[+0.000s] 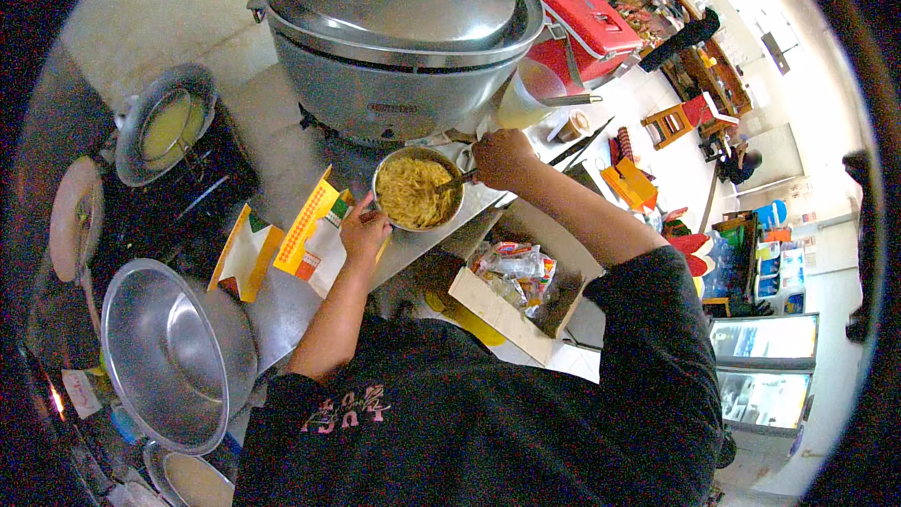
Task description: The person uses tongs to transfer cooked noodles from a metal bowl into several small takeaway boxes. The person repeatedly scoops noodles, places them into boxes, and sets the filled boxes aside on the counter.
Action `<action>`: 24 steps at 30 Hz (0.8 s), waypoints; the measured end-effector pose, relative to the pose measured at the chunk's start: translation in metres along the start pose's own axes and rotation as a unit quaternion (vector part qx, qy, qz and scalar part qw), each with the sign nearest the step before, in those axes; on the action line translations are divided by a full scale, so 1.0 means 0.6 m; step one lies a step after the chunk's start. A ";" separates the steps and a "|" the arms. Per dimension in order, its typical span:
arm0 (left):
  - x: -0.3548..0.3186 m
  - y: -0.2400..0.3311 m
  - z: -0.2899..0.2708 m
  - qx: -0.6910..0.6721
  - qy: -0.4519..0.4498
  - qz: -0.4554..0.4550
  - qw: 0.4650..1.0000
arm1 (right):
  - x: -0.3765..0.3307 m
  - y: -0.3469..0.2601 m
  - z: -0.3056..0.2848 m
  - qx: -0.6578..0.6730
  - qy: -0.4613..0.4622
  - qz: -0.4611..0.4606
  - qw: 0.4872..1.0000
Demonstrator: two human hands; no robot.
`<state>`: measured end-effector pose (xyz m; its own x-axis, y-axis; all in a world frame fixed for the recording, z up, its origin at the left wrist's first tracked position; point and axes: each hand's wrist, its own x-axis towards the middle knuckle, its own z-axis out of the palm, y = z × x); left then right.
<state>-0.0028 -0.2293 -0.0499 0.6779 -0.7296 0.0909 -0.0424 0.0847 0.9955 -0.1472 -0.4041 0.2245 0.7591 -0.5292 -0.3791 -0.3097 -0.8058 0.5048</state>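
A round metal bowl (454, 215) sits at the counter's edge, filled with a lumpy yellow food mixture (411, 190). My left hand (363, 230) grips its lower-left rim, thumb and fingers pressed against the side. My right hand (505, 160) is closed round the handle of a metal utensil (454, 183), probably a spoon. The utensil's tip is buried in the mixture, so its shape cannot be made out. Close to my left hand stand two opened yellow-and-white cartons (308, 225) (246, 253).
A big lidded metal rice cooker (375, 84) stands behind the bowl. Right of it are a translucent jug (526, 99) and a red cooler (591, 23). An open cardboard box (497, 310) holds plastic packets. Left are an empty basin (174, 347) and a pot with a strainer (141, 169).
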 end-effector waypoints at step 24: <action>0.000 0.094 0.018 -0.136 0.050 -0.249 0.958 | 0.009 -0.029 0.161 0.229 0.019 -0.063 0.971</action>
<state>-0.0131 -0.2315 0.0063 0.6315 -0.6580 -0.4102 0.4885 -0.0732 0.8695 -0.1930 -0.4187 0.1387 0.8249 -0.4159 -0.3829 -0.4289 -0.9017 0.0555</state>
